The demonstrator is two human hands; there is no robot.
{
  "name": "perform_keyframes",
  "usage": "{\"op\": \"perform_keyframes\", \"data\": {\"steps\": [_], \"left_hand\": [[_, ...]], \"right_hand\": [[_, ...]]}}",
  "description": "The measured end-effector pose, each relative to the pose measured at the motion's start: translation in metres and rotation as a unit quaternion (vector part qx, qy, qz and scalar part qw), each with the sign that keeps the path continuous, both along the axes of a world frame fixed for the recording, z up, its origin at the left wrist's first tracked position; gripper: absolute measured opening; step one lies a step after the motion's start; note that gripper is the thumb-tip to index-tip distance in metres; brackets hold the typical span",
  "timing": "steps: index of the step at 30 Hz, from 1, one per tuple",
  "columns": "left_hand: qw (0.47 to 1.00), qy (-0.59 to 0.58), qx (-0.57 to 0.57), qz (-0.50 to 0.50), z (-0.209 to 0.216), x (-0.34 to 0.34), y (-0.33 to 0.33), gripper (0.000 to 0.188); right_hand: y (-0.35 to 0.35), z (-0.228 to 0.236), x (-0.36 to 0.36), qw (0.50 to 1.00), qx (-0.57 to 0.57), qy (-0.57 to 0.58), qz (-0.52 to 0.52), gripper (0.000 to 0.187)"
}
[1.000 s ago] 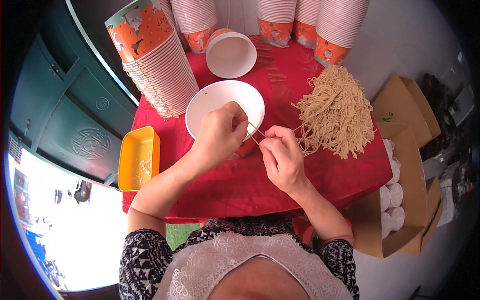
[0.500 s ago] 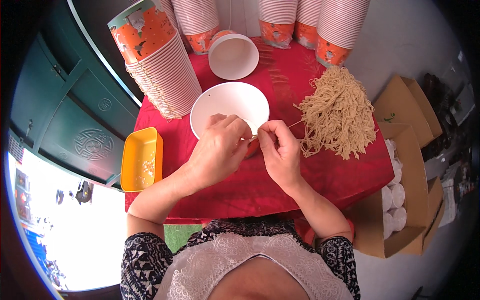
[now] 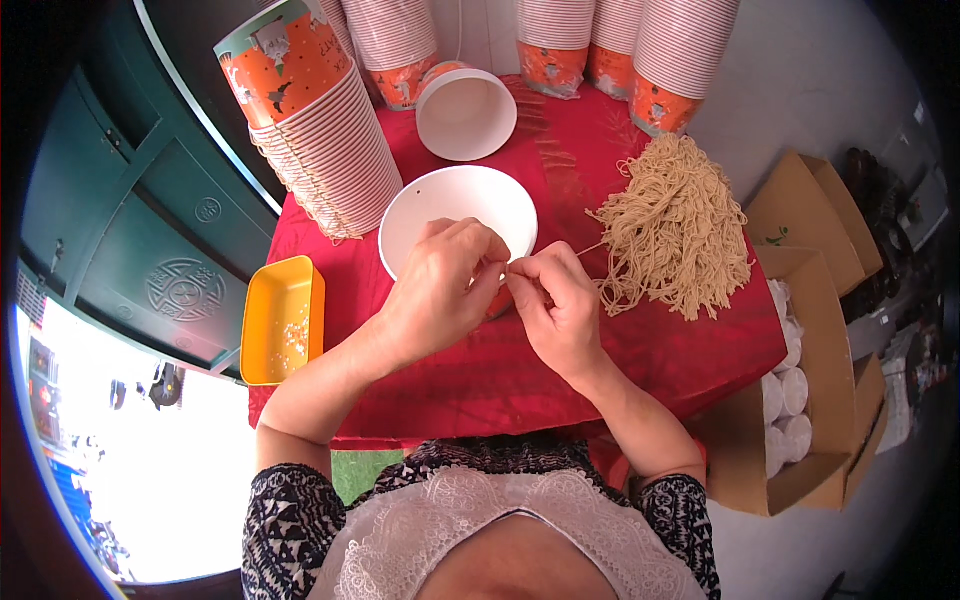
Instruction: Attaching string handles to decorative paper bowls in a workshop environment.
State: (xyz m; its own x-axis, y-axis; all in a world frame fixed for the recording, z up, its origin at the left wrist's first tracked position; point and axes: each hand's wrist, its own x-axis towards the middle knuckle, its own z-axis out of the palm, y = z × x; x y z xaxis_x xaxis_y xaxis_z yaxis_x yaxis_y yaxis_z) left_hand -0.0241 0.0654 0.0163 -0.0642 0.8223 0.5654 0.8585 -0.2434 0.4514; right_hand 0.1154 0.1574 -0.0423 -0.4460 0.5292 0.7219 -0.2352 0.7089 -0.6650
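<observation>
Above the near rim of a white-lined paper bucket (image 3: 470, 205) with an orange outside, my two hands meet at the fingertips. My right hand (image 3: 562, 312) is closed in a pinch on a thin beige cord (image 3: 592, 248), which runs toward a heap of beige cords (image 3: 680, 235) on the right. My left hand (image 3: 445, 290) is closed too, thumb against forefinger. A tiny pale bit shows at its fingertips, too small to name. A small dark hole sits in the bucket's far wall. My left hand hides part of the bucket's near side.
A yellow tray (image 3: 313, 345) with small pale bits stands at the left on the red tablecloth (image 3: 420, 400). Behind it leans a tall stack of orange paper buckets (image 3: 330, 150). Another bucket (image 3: 467, 115) lies on its side. More stacks line the back; a cardboard box (image 3: 815, 400) stands right.
My fingertips have shifted slightly at the bucket's rim, with the right fingers closer over the left ones. The bucket and the heap of cords stay nearly where they were.
</observation>
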Motion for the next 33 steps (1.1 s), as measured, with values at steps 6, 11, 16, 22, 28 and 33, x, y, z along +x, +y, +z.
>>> {"op": "perform_keyframes", "data": {"steps": [6, 11, 16, 22, 28, 33], "left_hand": [[1.000, -0.021, 0.006, 0.001, -0.004, -0.002, 0.007, 0.010], [0.995, -0.092, -0.038, 0.022, -0.004, -0.003, 0.002, 0.011], [0.999, -0.010, -0.045, -0.005, -0.001, -0.002, 0.001, 0.015], [0.999, -0.006, -0.051, -0.003, 0.000, 0.005, -0.007, 0.013], [0.998, -0.020, -0.053, 0.001, -0.005, 0.001, -0.005, 0.011], [0.997, -0.050, -0.060, -0.003, -0.004, -0.002, -0.008, 0.009]], "right_hand": [[0.002, -0.005, 0.001, 0.998, -0.057, -0.001, 0.022, 0.008], [0.001, -0.008, -0.003, 0.978, -0.178, 0.036, 0.101, 0.002], [0.005, -0.008, 0.005, 0.943, -0.302, 0.008, 0.141, 0.010], [0.001, -0.006, 0.005, 0.941, -0.305, 0.013, 0.145, 0.010], [0.004, -0.006, 0.010, 0.995, -0.090, 0.020, 0.035, 0.008], [0.004, -0.004, 0.023, 1.000, -0.004, -0.015, -0.024, 0.017]]}}
